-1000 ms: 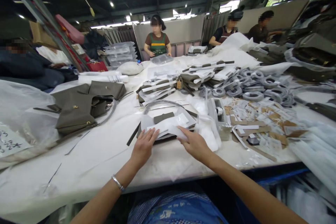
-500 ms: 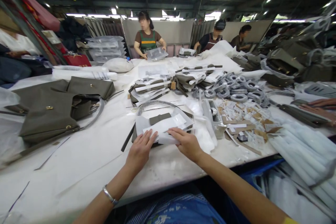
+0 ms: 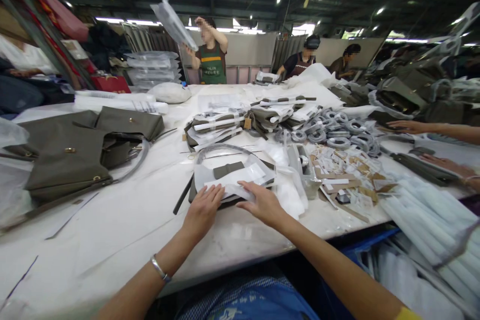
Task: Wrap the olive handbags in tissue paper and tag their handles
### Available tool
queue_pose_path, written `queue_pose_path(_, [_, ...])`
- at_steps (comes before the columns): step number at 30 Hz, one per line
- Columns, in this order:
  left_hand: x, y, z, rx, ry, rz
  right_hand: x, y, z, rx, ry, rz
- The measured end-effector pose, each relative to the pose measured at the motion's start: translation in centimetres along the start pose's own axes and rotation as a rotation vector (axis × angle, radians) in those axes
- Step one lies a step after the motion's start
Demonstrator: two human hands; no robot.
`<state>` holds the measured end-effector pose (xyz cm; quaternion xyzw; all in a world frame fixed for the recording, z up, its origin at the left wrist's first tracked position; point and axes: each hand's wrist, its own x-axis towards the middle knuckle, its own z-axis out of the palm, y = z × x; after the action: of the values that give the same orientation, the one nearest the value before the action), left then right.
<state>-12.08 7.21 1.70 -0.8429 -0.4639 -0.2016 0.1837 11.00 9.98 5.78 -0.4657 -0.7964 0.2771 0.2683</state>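
A folded olive-grey handbag point(image 3: 228, 170) lies flat on the table in front of me, its wrapped handle point(image 3: 225, 146) arching away at the back. White wrapping sheet point(image 3: 245, 176) covers most of its near side. My left hand point(image 3: 203, 208) rests on the near left edge of the sheet, fingers stretched out and close together. At the near right edge is my right hand point(image 3: 263, 206), fingers extended over the sheet and thumb spread apart from them. A dark strap end sticks out at the bag's left.
Open olive bags point(image 3: 67, 160) lie at left. Wrapped bags point(image 3: 213, 127) and coiled grey rings point(image 3: 339, 127) are piled beyond. Tags point(image 3: 348, 165) and a clear plastic container point(image 3: 309, 175) sit at right. A co-worker's hands reach in at far right; across the table, a person raises a plastic-wrapped package point(image 3: 174, 25).
My right hand has shifted slightly toward me, its thumb now spread from the fingers. The left hand stays nearly still. Across the table, a person has lifted a package; hands appear at far right.
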Motion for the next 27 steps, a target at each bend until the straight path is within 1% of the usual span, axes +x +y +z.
queue_pose_path(1, [-0.1, -0.1, 0.1, -0.003, 0.002, -0.008, -0.7, -0.2, -0.4, 0.081, -0.048, 0.069])
queue_pose_path(3, [-0.2, -0.1, 0.2, -0.013, 0.006, -0.036, -2.2, -0.6, -1.3, 0.316, -0.228, 0.171])
queue_pose_path(5, [-0.3, -0.1, 0.1, -0.029, 0.009, -0.064, -3.7, -1.0, -1.9, 0.593, -0.442, 0.213])
queue_pose_path(6, [-0.2, 0.0, 0.1, -0.041, 0.010, -0.073, -4.3, -1.2, -2.1, 0.718, -0.524, 0.228])
queue_pose_path(7, [-0.2, 0.0, 0.0, -0.054, 0.009, -0.078, -4.8, -1.4, -2.2, 0.824, -0.577, 0.251])
queue_pose_path(8, [-0.2, 0.0, 0.0, -0.066, 0.007, -0.077, -5.2, -1.6, -2.2, 0.909, -0.604, 0.290])
queue_pose_path(9, [-0.2, 0.0, 0.0, -0.076, 0.004, -0.073, -5.5, -1.7, -2.1, 0.971, -0.602, 0.339])
queue_pose_path(11, [-0.2, -0.1, 0.0, -0.087, -0.001, -0.070, -5.5, -1.5, -1.4, 1.011, -0.520, 0.418])
queue_pose_path(15, [-0.4, -0.2, 0.2, -0.090, -0.005, -0.072, -4.6, 0.1, 1.2, 0.897, -0.286, 0.456])
queue_pose_path(16, [-0.4, -0.2, 0.2, -0.091, -0.006, -0.071, -4.2, 0.5, 1.9, 0.927, -0.256, 0.475])
queue_pose_path(18, [-0.5, -0.3, 0.3, -0.096, -0.007, -0.069, -3.4, 0.9, 3.2, 1.080, -0.209, 0.535])
queue_pose_path(20, [-0.5, -0.3, 0.3, -0.104, -0.012, -0.066, -2.7, 0.7, 4.2, 1.215, -0.153, 0.569])
queue_pose_path(22, [-0.5, -0.3, 0.2, -0.113, -0.011, -0.064, -2.1, 0.0, 4.9, 1.295, -0.092, 0.555])
queue_pose_path(25, [-0.4, -0.3, -0.2, -0.131, -0.014, -0.077, -2.0, -1.2, 5.8, 1.347, -0.013, 0.518])
queue_pose_path(27, [-0.4, -0.2, -0.6, -0.144, -0.041, -0.082, -2.2, -1.8, 6.3, 1.364, 0.032, 0.491])
